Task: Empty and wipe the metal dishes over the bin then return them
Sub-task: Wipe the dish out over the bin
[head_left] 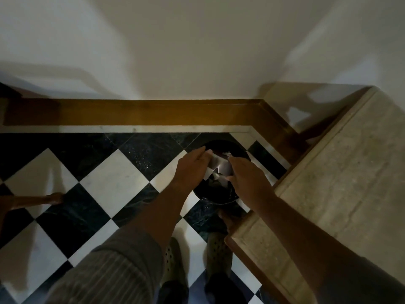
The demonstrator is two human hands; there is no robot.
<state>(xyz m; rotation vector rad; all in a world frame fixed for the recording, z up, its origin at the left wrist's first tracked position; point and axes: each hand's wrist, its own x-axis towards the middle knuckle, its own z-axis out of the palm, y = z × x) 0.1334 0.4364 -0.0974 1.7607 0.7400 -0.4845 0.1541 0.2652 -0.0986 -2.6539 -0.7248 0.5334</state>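
Metal dish (221, 166), shiny and catching the light, is held between both hands directly over the round black bin (219, 194), tilted so that its pale inner face shows. The left hand (191, 166) grips its left edge, fingers (203, 150) curled closed around the rim. The right hand (247, 175) is at the dish's right side, its back turned to the camera; whether its fingers clasp the rim or press something against the metal cannot be told. Small pale scraps (226, 154) show at the far edge of the dish, and darker rubbish lies in the bin below it.

Bin stands on the black-and-white chequered floor (105, 185), near the floor's far right corner, just beside the stone tabletop (350, 172) that runs along the right. A brown wooden skirting (142, 111) lines the far edge of the floor beneath a white wall (197, 51). Two shoes (173, 260) stand on the tiles at the near edge, below the bin. A striped sleeve (114, 270) covers the left forearm. A wooden furniture leg (37, 200) rests on the floor at the left edge.
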